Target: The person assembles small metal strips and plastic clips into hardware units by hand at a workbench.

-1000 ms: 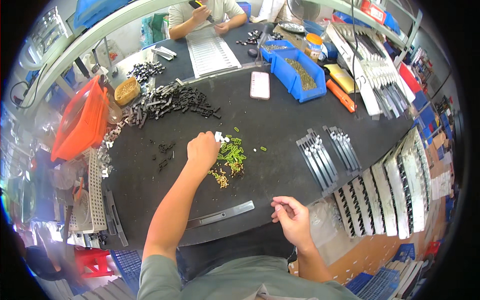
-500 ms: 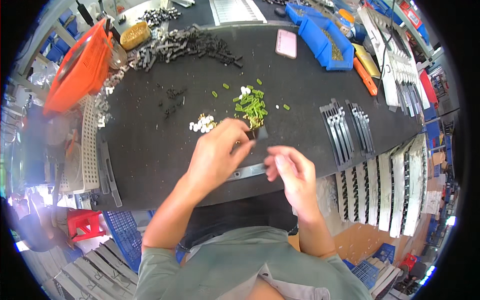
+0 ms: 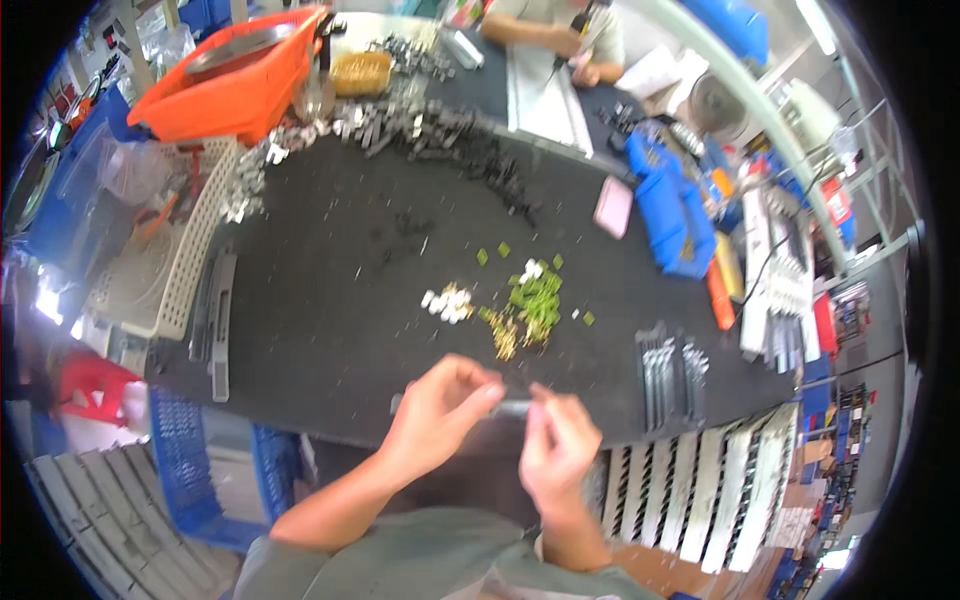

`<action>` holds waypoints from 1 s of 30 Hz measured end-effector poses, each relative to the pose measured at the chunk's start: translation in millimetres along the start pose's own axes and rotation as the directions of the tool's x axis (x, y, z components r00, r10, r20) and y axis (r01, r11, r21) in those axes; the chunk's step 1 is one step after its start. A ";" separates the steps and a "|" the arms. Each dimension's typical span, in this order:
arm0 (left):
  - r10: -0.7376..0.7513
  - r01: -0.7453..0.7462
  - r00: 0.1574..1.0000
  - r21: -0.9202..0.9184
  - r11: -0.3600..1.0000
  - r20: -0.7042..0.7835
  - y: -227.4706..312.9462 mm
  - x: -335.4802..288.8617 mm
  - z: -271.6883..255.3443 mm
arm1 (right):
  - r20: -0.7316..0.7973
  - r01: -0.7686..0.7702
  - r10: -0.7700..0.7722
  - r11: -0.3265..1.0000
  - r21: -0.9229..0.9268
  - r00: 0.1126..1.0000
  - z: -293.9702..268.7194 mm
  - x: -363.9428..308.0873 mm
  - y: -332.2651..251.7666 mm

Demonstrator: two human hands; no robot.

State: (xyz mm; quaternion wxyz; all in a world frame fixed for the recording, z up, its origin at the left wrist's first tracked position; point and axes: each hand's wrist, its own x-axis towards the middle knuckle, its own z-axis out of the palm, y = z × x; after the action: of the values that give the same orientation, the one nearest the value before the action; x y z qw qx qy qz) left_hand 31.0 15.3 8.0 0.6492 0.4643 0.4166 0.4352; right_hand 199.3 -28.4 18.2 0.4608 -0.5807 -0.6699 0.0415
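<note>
Close to the near edge of the black table, my left hand [image 3: 440, 410] and my right hand [image 3: 558, 448] come together over a silver metal bar [image 3: 512, 408]. Thumb and fingers of both hands are pinched, almost tip to tip. Whatever they hold is small and blurred; a dark sliver shows between the fingertips. Just beyond the hands lie brass-coloured bits [image 3: 504, 336], a heap of green oblong pieces [image 3: 538, 298] and a cluster of white pieces [image 3: 448, 304]. My left hand hides part of the bar.
Dark metal parts [image 3: 440, 135] are piled along the back. An orange basket [image 3: 225, 85] and a cream crate [image 3: 190, 270] stand left. On the right are a pink phone [image 3: 613, 207], blue bins [image 3: 672, 225] and slim metal assemblies [image 3: 668, 380]. Across the table a co-worker's hands [image 3: 580, 55] are busy.
The head view has swung, bringing the co-worker into sight. My left hand has drawn back from the brass bits toward the bar, and my right hand has closed into a pinch beside it.
</note>
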 end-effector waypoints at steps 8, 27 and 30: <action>-0.039 0.053 0.991 -0.107 0.993 0.128 -7.4 -25.8 0.6 | 0.139 0.039 -0.062 0.985 0.166 0.988 -3.4 -29.1 -12.7; 0.457 -0.605 0.771 0.285 0.743 0.444 -29.3 -26.6 4.1 | 0.539 -0.648 0.457 0.724 0.238 0.708 -57.7 -37.3 -10.2; 0.432 -0.589 0.766 0.252 0.768 0.476 -27.9 -25.4 4.8 | 0.558 -0.633 0.407 0.714 0.298 0.723 -61.9 -40.1 -3.1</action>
State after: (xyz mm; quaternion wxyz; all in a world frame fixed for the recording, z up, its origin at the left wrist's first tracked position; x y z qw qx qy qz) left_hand 33.5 -15.3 -14.4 0.4668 0.7572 0.2106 0.4054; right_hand 234.2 -91.9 32.6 0.3852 -0.5936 -0.5290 0.4684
